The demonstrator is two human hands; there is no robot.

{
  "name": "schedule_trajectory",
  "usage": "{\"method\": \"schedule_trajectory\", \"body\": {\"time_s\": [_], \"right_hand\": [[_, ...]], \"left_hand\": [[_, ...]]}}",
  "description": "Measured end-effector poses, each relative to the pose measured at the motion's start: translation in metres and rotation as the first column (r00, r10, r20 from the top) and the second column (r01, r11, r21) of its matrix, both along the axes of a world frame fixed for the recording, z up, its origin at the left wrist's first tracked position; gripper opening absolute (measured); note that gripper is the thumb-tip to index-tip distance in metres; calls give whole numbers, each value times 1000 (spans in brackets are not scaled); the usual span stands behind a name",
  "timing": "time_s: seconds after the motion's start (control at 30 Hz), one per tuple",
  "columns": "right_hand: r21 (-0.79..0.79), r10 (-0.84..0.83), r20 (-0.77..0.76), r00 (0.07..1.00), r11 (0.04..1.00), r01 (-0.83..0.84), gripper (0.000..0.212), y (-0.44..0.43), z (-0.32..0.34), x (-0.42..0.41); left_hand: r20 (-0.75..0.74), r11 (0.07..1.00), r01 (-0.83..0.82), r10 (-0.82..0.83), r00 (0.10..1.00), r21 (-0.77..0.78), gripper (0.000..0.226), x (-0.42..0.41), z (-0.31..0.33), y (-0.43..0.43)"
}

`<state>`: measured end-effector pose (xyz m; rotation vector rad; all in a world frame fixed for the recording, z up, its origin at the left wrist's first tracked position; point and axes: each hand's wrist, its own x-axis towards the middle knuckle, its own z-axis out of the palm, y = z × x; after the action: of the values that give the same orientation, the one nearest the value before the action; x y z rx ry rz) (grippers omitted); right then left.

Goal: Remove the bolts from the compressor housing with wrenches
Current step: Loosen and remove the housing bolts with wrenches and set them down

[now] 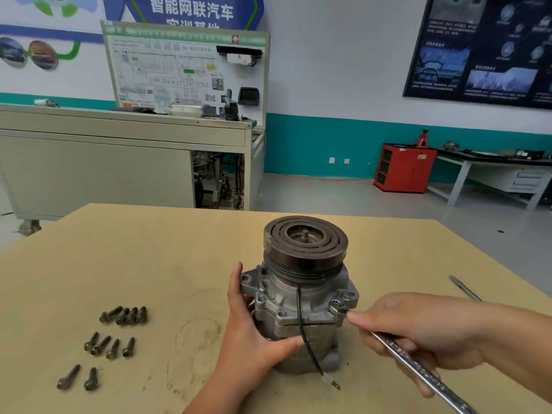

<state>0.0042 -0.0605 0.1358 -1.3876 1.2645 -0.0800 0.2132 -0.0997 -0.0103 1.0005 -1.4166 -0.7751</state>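
Atop the bench (149, 264), upright compressor (280, 289) in left hand (251, 339), slanted wrench (397, 352) in right hand (424, 333).

1. The compressor housing (286, 306) stands upright on the worktop (149, 264), with its pulley (305, 240) on top.
2. The left grip (248, 333) holds the housing's left side, thumb across the front.
3. The right grip (418, 333) pinches a wrench (412, 366), whose ring end sits on the housing's right flange.
4. Loose bolts (113, 345) lie in three clusters on the worktop, well apart to the left.

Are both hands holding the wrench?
No, only the right hand holds the wrench; the left hand grips the compressor housing.
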Motion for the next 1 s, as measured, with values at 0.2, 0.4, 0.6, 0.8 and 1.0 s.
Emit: {"method": "schedule_trajectory", "body": {"time_s": [0.2,0.4,0.6,0.8,1.0], "right_hand": [[-250,106,-647,755,906,-342,52,-29,30,-12],[-481,32,-643,765,761,-435,31,-47,18,-31],[-329,42,-290,956,934,-141,16,-29,26,-49],[-136,-131,148,980,979,151,20,9,-1,-10],[-68,-262,214,941,957,282,22,16,3,13]], "left_hand": [[-19,1000,21,-21,1000,-1,133,0,-1,2],[-18,1000,22,-23,1000,-8,134,1,-1,1],[-34,1000,10,-10,999,-11,135,0,0,2],[-22,1000,-11,11,1000,-22,131,-2,1,2],[-19,1000,-12,12,1000,-16,133,0,0,1]]}}
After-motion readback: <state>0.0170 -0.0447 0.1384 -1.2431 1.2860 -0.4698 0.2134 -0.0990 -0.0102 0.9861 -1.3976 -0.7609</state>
